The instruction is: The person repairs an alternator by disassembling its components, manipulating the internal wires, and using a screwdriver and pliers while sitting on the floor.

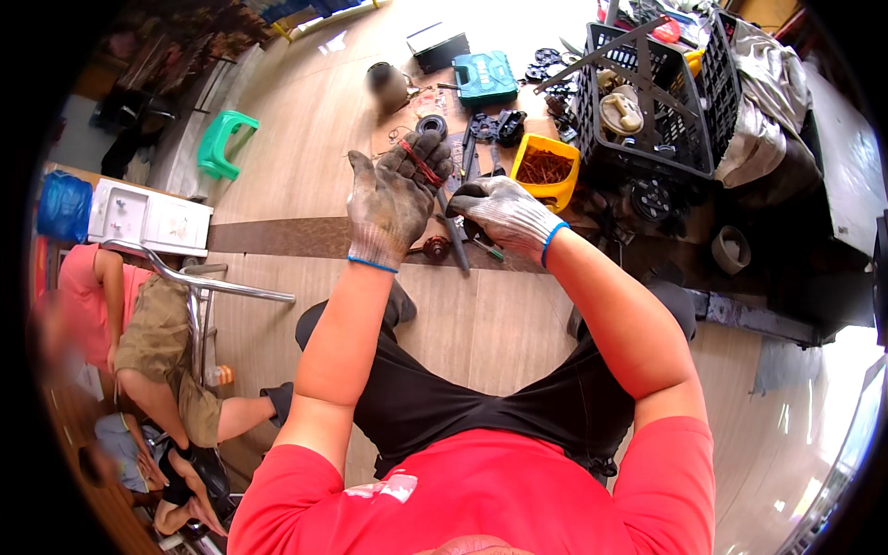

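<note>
My left hand (393,199), in a soiled grey work glove, is turned palm up with the thumb apart. Its curled fingers hold a thin red wire-like piece (419,163). To its right my right hand (507,215), gloved too, has its fingers bent and pressed together, pointing toward the left hand. Whatever they pinch is hidden. Under the hands lie a dark rod-like tool (459,245) and a round motor part with reddish copper colour (435,247). A yellow container (559,192) of reddish-brown scraps stands just beyond the right hand.
A teal tool case (485,78), a black ring (431,126) and dark machine parts (499,127) lie ahead. Black crates (647,153) with metal pieces stand at right. Leftward are a green stool (225,143), a metal-framed chair (199,287) and seated people (162,342).
</note>
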The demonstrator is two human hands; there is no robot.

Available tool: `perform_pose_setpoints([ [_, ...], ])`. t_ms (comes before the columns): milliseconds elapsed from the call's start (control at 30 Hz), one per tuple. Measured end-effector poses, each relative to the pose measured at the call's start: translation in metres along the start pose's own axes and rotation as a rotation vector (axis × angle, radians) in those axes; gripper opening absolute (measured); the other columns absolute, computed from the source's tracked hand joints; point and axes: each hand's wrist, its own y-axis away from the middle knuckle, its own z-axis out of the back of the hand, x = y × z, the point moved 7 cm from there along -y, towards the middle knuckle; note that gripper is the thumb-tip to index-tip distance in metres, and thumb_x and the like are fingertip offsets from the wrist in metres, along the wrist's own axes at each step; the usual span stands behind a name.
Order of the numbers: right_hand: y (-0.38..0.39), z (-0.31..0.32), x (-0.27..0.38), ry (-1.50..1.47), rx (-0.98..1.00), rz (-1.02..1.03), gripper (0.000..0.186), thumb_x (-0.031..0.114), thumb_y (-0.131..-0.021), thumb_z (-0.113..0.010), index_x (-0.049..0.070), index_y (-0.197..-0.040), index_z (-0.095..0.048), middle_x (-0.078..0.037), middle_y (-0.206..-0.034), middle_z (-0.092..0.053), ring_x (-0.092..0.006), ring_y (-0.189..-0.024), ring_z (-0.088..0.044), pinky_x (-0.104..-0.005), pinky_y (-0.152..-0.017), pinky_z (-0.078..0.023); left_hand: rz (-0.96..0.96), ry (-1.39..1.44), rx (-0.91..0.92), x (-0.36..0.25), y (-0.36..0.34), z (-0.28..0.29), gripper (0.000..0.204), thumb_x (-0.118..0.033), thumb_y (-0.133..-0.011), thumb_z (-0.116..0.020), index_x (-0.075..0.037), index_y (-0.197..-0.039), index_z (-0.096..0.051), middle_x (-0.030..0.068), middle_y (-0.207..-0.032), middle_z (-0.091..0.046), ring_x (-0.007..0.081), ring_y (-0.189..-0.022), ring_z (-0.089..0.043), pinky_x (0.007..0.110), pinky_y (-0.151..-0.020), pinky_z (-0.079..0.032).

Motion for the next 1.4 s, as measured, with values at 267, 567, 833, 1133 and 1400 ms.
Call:
perform_pose_setpoints([
  [267,0.006,-0.004,0.022,0.719,-0.02,0.778,0.015,0.013,-0.092,-0.063,0.006,-0.101,-0.072,-0.009,-0.081,-0.065,-0.0166,-0.068,-0.058,-0.0346,-0.063,-0.048,0.193,0.134,0.268,-0.008,0.006,-0.003,0.086,-0.075,-0.093,-0.036,0.003,-0.112,-0.067,0.0195,-0.106,-0.07,0.035,-0.098,-0.066,0.05,-0.087,-0.053],
  [567,0.005,0.015,0.019,0.86,0.169,0.508,0.012,0.01,-0.09,-0.061,0.01,-0.096,-0.071,-0.012,-0.093,-0.068,-0.0278,-0.076,-0.066,-0.037,-0.066,-0.051,0.166,-1.364,0.297,-0.002,0.028,0.005,0.072,-0.066,-0.1,-0.038,-0.002,-0.108,-0.069,0.0198,-0.1,-0.07,0.0301,-0.079,-0.067,0.043,-0.067,-0.055],
  [833,0.001,0.027,0.016,0.622,-0.019,0.179,0.014,0.018,-0.091,-0.064,0.006,-0.093,-0.071,-0.014,-0.082,-0.068,-0.0274,-0.073,-0.065,-0.0365,-0.064,-0.05,-0.138,-1.729,0.431,0.01,0.024,0.007,0.047,-0.038,-0.111,-0.031,-0.01,-0.136,-0.058,0.021,-0.109,-0.068,0.0349,-0.097,-0.066,0.041,-0.087,-0.054],
  [1133,-0.006,0.001,-0.003,0.328,-0.043,0.085,0.017,0.017,-0.094,-0.059,0.004,-0.096,-0.07,-0.011,-0.083,-0.067,-0.0162,-0.069,-0.061,-0.0323,-0.066,-0.05,0.119,-0.11,-0.047,0.016,-0.004,0.012,0.093,-0.073,-0.097,-0.027,0.007,-0.139,-0.049,0.0241,-0.132,-0.061,0.037,-0.121,-0.059,0.05,-0.107,-0.045],
  [1400,-0.004,-0.01,-0.001,0.727,0.008,0.675,0.015,0.008,-0.085,-0.061,0.008,-0.098,-0.069,-0.015,-0.08,-0.066,-0.0271,-0.073,-0.066,-0.0382,-0.065,-0.052,0.046,-0.061,0.184,-0.003,-0.016,0.033,0.048,-0.044,-0.105,-0.047,-0.001,-0.117,-0.061,0.0153,-0.102,-0.07,0.0309,-0.094,-0.07,0.044,-0.084,-0.057],
])
